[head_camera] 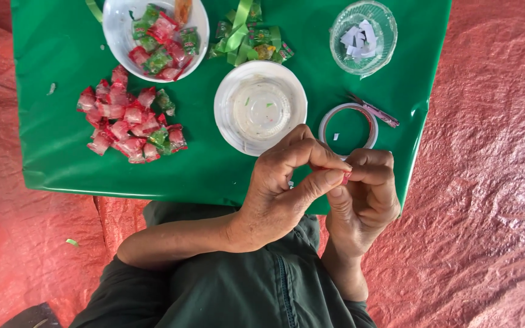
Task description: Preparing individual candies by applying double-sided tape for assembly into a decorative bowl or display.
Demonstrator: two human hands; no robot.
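Red candy mostly hidden, pinched between left hand, right hand

You work in soft, even daylight with faint shadows; the green sheet shows mild glare along its near edge. Focus is sharp throughout, with slight bending toward the frame corners.

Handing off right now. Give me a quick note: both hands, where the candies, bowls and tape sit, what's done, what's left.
Left hand and right hand: fingers pinch one small red piece together at the green sheet's near edge.
Loose candy pile lies left on the sheet; more candies fill the far bowl.
Middle bowl is nearly empty.
Tape roll lies flat right of it; paper slips sit in the clear cup.
Done: unclear. Left: the loose pile.
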